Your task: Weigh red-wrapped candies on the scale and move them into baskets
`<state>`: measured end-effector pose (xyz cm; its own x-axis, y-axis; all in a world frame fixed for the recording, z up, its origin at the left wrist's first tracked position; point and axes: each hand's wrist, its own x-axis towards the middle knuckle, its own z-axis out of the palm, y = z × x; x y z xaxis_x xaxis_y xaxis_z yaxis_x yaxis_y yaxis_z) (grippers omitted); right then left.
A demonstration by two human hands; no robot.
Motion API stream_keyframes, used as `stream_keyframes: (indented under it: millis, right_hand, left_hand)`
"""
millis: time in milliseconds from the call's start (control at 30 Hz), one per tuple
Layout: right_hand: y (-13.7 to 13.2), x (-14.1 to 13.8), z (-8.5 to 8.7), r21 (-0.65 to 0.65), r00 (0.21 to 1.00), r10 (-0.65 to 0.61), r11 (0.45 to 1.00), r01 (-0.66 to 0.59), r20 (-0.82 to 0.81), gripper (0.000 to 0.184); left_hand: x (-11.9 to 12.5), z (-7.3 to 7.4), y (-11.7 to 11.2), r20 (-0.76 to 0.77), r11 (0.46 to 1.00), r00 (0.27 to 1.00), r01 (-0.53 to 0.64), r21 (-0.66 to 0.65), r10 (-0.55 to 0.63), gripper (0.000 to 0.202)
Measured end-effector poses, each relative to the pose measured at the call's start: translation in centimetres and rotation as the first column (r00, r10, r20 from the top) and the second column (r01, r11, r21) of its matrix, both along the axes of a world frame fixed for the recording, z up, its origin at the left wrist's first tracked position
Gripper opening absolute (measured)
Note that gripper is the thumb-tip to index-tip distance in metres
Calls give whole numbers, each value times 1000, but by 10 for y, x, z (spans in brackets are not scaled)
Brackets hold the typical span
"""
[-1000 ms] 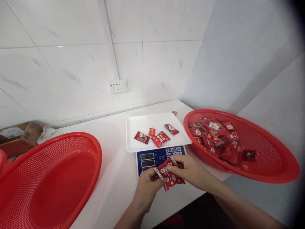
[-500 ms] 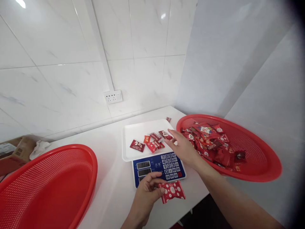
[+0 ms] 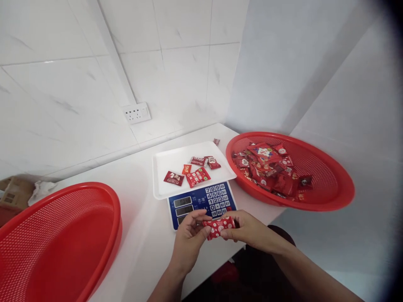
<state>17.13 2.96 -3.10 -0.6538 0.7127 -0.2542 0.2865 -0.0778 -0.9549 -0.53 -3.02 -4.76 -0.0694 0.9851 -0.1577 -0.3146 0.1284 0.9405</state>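
Note:
A red snack packet with white dots (image 3: 218, 227) is held between my two hands, just in front of the scale's keypad. My left hand (image 3: 190, 239) pinches its left end, thumb on the front. On its right end, my right hand (image 3: 247, 230) grips with thumb and fingers. Behind them stands a blue digital scale (image 3: 201, 200) with a white tray (image 3: 170, 161). Several red wrapped snacks lie on the tray, among them a dark red packet (image 3: 174, 178), a bright red packet (image 3: 197, 177) and a small orange-red one (image 3: 186, 169).
To the right, a red basket (image 3: 338, 188) holds many wrapped snacks. Another red basket (image 3: 116, 222) stands at the left. One small packet (image 3: 216, 141) lies on the white table behind the tray. A cardboard box (image 3: 14, 193) sits at the far left, and a tiled wall rises behind.
My right hand has left the tray's packets and come down to grip the dotted packet's right end. The right-hand packet on the tray now lies uncovered. The view has tilted downward.

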Motion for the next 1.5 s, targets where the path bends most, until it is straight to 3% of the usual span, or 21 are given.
stream_keyframes:
  millis: [133, 267, 367, 500, 600, 767, 867, 1000, 1067, 1233, 1500]
  right_hand:
    - [-7, -6, 8, 224, 995, -90, 972, 77, 48, 15]
    - [-8, -10, 13, 275, 995, -93, 958, 83, 22, 10]
    - [-7, -9, 11, 143, 993, -100, 984, 108, -65, 26]
    - [-7, -4, 8, -134, 981, -38, 991, 12, -188, 59]
    - [-8, -3, 5, -216, 963, -72, 976, 15, -261, 56]
    - [-8, -6, 3, -176, 957, -166, 976, 125, -239, 44]
    - [-7, -8, 5, -173, 954, -193, 972, 156, -228, 44]
    - [-9, -10, 7, -123, 963, -172, 981, 149, -207, 41]
    - [-10, -11, 6, -94, 971, -141, 988, 125, -191, 38]
    - [-13, -14, 2, -127, 962, -144, 985, 117, -232, 29]
    - [13, -8, 17, -38, 897, -375, 926, 377, -234, 38]
  left_hand:
    - [2, -4, 2, -43, 998, 997, 61, 10, -61, 29]
    - [3, -9, 1, -177, 993, 983, 58, 99, -40, 16]
    - [0, -9, -1, -283, 965, 957, 13, 263, 64, 12]
    - [-2, -7, -3, -320, 942, 940, -6, 336, 120, 15]
    - [-2, -7, -3, -341, 935, 930, -6, 354, 135, 17]
    - [-2, -5, -3, -298, 964, 948, -27, 263, 108, 12]
    - [0, -4, -3, -256, 986, 958, -91, 142, 125, 22]
    - [7, -6, -4, -158, 999, 987, 3, 50, 5, 37]
    - [10, -9, -6, -149, 1000, 989, -3, 23, 7, 41]
    - [14, -15, -7, -136, 997, 988, -67, 41, 72, 48]
    - [15, -20, -1, -33, 993, 998, -53, 110, 57, 53]
